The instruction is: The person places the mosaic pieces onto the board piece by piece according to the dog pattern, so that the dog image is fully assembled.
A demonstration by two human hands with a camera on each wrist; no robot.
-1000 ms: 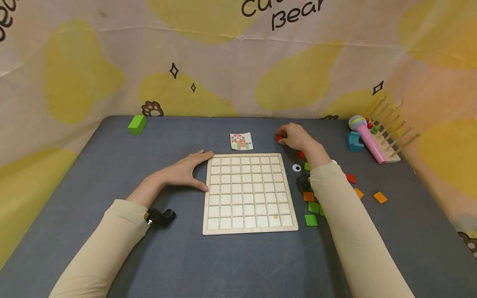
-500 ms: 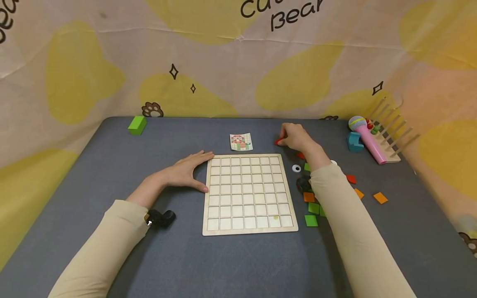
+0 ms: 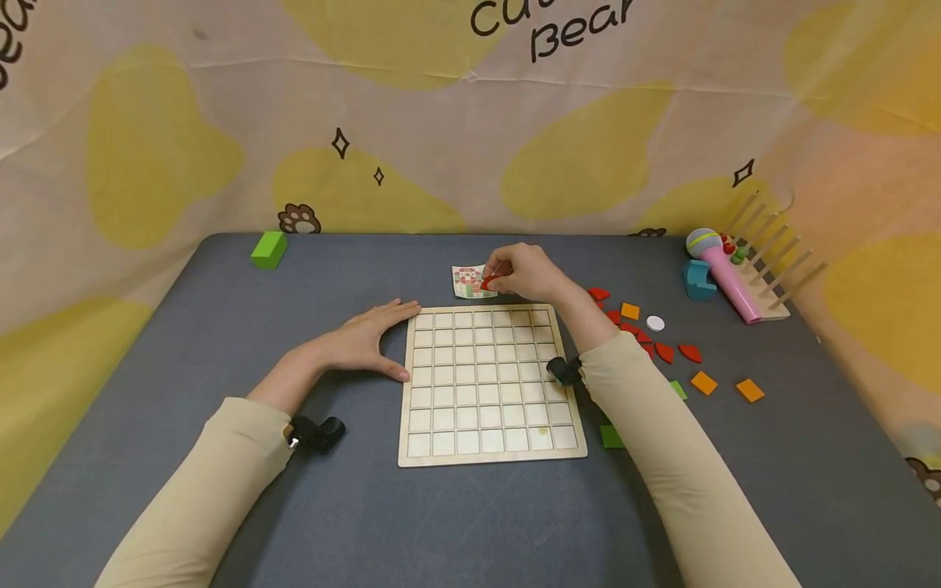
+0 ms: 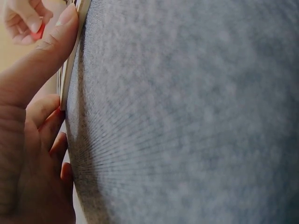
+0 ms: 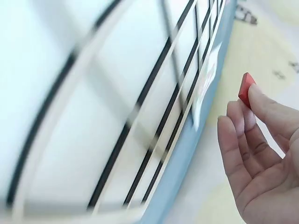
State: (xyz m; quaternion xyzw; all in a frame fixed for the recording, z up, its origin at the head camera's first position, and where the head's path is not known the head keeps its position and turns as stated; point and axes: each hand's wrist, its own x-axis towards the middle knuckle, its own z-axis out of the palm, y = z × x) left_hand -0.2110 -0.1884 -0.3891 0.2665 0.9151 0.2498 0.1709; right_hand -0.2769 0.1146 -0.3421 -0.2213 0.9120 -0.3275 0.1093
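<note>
The left hand [image 3: 365,337] lay flat and open on the gray table [image 3: 184,343], its fingers touching the left edge of the wooden grid board [image 3: 491,382]. The right hand [image 3: 529,276] pinched a small red tile [image 3: 488,282] above the board's far edge, just by the picture card [image 3: 469,280]. The tile looked light, hard and thin, so it was best held by its edges. More tiles [image 3: 662,347] lay to the right.

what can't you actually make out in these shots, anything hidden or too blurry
- Pattern card, head view: its picture is too small to read, and the right hand covers its right edge.
- Red piece, right wrist view: fingertips hide most of it, so its full shape is unclear.
- Grid board, right wrist view: blurred and cut off by the frame.
- Green pieces, head view: partly hidden under the right sleeve.
- Left hand, left wrist view: cut off by the frame edge.
</note>
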